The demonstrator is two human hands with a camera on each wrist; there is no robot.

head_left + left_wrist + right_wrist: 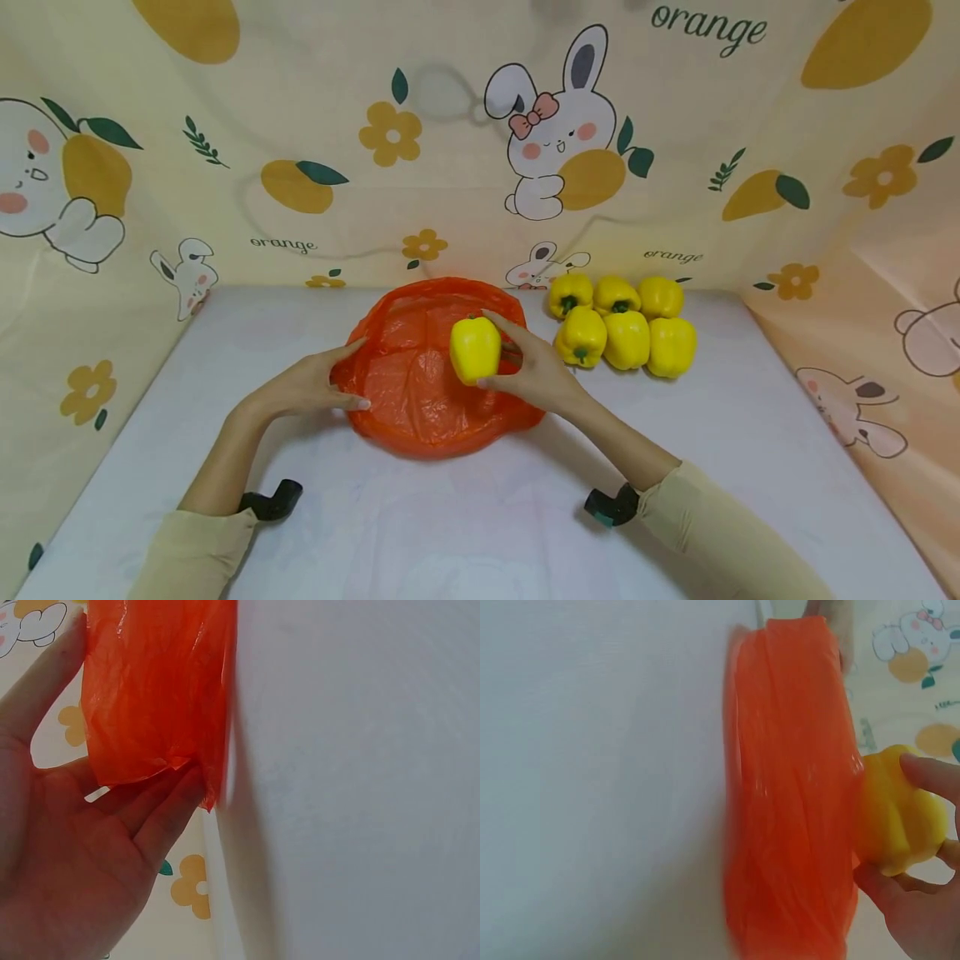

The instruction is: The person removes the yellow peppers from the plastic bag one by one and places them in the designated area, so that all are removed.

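A red plastic bag [420,446] stands on the white table with its mouth spread wide and its rim rolled out. My left hand [315,385] is at the bag's left side. In the left wrist view, that hand's fairly straight fingers [169,814] touch the bag's wall, thumb apart from them. My right hand [543,371] holds a yellow bell pepper [475,350] over the right part of the bag's mouth, stem end up. In the right wrist view, thumb and fingers span the bell pepper [900,814] beside the red bag [795,795].
Several yellow bell peppers [627,340] sit close together in two rows at the table's back right. A patterned cloth [442,100] hangs behind the white table [450,533] and at its sides. Black wrist devices [273,502] show near both sleeves.
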